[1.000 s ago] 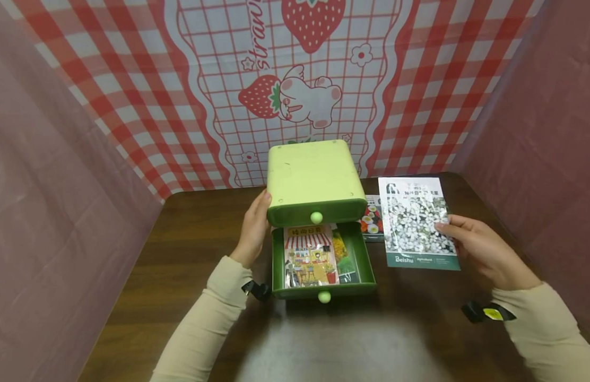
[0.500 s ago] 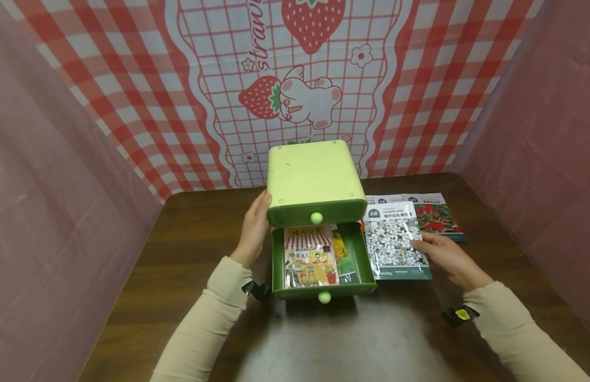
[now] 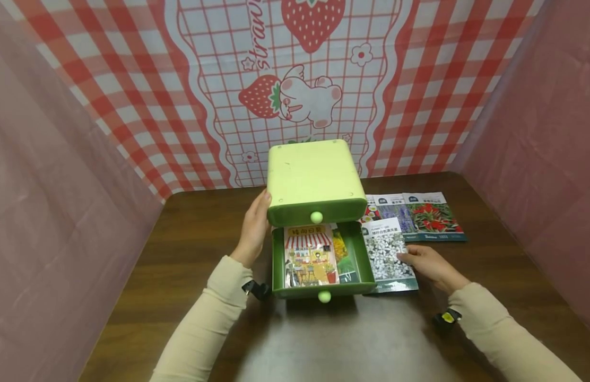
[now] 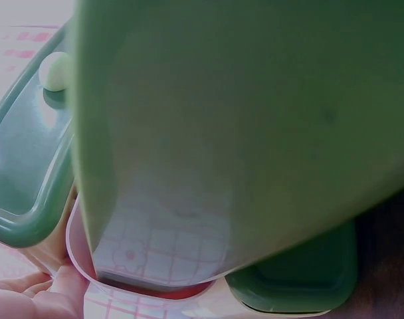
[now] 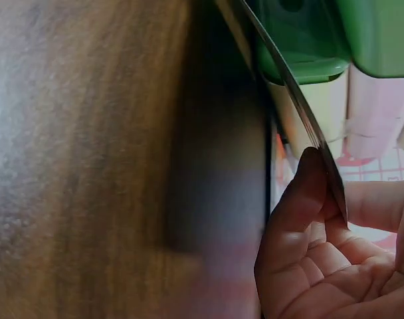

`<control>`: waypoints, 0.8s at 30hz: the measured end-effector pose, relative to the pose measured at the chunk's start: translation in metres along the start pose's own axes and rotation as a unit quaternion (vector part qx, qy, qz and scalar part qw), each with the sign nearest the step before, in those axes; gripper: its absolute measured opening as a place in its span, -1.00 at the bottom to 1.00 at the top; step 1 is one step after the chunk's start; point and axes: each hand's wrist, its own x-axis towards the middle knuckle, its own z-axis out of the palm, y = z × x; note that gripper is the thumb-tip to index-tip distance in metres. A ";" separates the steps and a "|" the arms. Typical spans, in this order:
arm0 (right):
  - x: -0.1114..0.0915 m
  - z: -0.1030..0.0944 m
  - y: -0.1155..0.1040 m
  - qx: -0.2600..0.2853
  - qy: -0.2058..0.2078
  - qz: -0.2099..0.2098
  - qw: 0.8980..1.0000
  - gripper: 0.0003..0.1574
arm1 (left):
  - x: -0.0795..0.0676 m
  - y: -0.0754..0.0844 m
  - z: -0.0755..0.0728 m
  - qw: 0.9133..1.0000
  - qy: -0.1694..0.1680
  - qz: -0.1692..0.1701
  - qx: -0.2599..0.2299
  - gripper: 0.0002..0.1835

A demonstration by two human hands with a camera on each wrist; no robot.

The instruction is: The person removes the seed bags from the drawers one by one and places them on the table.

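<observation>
A small two-drawer box (image 3: 314, 172) with a pale yellow-green top stands on the brown table. Its lower drawer (image 3: 364, 260) is pulled out and holds an illustrated shopfront packet (image 3: 310, 257) and a yellow-flower packet (image 3: 344, 257). My left hand (image 3: 253, 225) rests against the box's left side; the left wrist view shows its fingers (image 4: 69, 289) touching the wall. With thumb and fingers, my right hand (image 3: 431, 265) pinches the right edge of a white-flower seed packet (image 3: 388, 254), just right of the drawer. In the right wrist view that packet appears edge-on.
Behind the held packet, several seed packets lie in a row: one with red flowers (image 3: 432, 217), one with purple flowers (image 3: 400, 212), one partly hidden behind the box. A red-checked cloth (image 3: 419, 106) hangs at the back. Pink curtains (image 3: 534, 159) flank both sides.
My right hand has carried the white-flower packet left and toward me, down beside the open drawer, uncovering the row of packets behind. My left hand and the box have stayed put.
</observation>
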 end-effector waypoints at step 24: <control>0.006 -0.002 0.012 -0.109 0.016 0.015 0.994 -0.59 | -0.001 0.002 0.001 1.000 0.001 0.003 -0.005 -0.36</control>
